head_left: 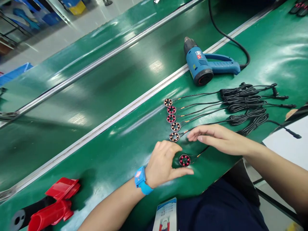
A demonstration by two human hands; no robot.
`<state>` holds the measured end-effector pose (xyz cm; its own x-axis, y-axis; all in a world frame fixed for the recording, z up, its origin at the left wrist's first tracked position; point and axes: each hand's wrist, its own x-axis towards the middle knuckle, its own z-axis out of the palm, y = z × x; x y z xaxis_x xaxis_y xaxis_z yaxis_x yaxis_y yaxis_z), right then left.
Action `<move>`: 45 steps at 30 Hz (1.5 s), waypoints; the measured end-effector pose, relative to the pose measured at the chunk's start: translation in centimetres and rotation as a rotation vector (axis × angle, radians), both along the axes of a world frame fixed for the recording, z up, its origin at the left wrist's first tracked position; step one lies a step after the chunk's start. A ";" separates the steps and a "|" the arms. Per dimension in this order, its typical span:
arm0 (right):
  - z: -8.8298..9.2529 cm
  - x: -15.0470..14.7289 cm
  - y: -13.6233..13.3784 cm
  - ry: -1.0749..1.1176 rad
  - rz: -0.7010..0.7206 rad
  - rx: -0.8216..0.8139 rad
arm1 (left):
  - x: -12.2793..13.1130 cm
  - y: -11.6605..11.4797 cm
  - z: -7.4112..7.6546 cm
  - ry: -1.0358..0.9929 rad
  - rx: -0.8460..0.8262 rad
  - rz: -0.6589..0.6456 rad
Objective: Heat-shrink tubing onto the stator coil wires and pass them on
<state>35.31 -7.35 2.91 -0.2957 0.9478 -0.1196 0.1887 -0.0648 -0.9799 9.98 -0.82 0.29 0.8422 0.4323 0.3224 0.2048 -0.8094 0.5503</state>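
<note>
My left hand (163, 163), with a blue wrist strap (141, 180), is open, thumb and fingers spread around a small ring-shaped coil (184, 160) with red windings; I see no clear contact. My right hand (214, 138) is open too, fingers stretched out over the thin black cables near a copper-coloured ring coil (174, 137). Above it several more ring coils, copper and red, lie in a column, one of them a red ring coil (171, 118). Each has thin wires running right into bundled black cable (243, 96). Part of the nearest cable is hidden under my right hand.
A blue heat gun (199, 64) with a black cord (231, 38) lies behind the coils. Red plastic parts (55, 202) and a black tube (31, 210) sit at the lower left. Metal rails (120, 118) cross the green bench (115, 160).
</note>
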 end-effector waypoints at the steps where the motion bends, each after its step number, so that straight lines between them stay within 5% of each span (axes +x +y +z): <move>1: 0.1 0.2 0.1 -0.026 -0.044 0.067 | -0.1 0.4 0.1 -0.015 -0.012 0.051; 5: 0.1 0.0 1.3 -0.286 -0.014 0.285 | -0.2 1.9 -0.1 0.092 0.039 0.203; 11: -1.4 -2.3 3.1 -0.473 0.123 0.415 | 0.1 2.4 -0.7 0.169 0.046 0.161; 19: -2.1 -2.2 3.3 -0.323 0.065 0.274 | 0.2 2.0 -0.5 -0.041 0.103 0.176; 27: -1.5 -1.5 3.6 0.016 0.085 -0.088 | 0.8 1.7 -0.4 -0.120 0.054 0.143; 40: -1.7 -0.7 3.0 0.055 0.179 -0.129 | 0.5 2.0 -0.5 0.035 -0.030 0.033; 45: -1.1 0.0 3.1 0.120 -0.117 0.018 | 0.2 3.0 -0.5 0.059 -0.124 0.053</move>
<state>35.30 -4.22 1.83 -0.1942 0.9783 -0.0726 0.0620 -0.0616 -0.9962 10.15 2.18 -0.24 0.8330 0.5102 0.2140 0.2808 -0.7232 0.6309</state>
